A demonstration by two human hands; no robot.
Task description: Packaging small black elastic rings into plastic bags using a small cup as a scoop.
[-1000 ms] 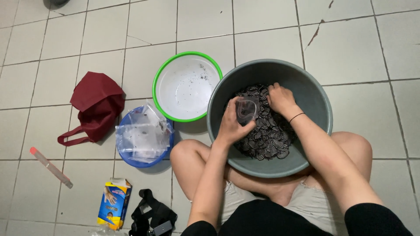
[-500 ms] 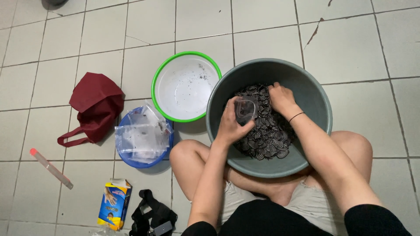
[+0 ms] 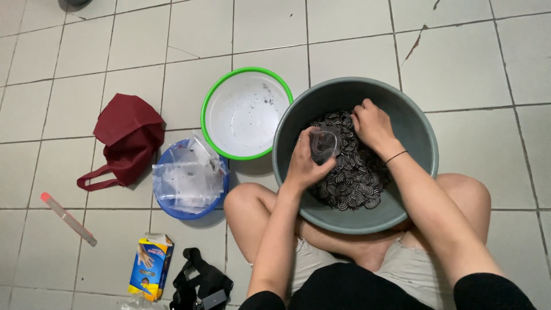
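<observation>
Head view: left hand [image 3: 304, 163] holds clear cup [image 3: 324, 144] mouth upward.

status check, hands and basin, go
Left hand holds small clear bag open over grey basin. Right hand digs in black patterned pieces. Nothing blocking.

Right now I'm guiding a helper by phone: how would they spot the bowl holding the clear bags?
Find the big grey tub between the person's knees. Left of it sits a white bowl with a green rim, and just below-left of that is the blue bowl. It alone is blue and heaped with clear plastic bags.
</observation>
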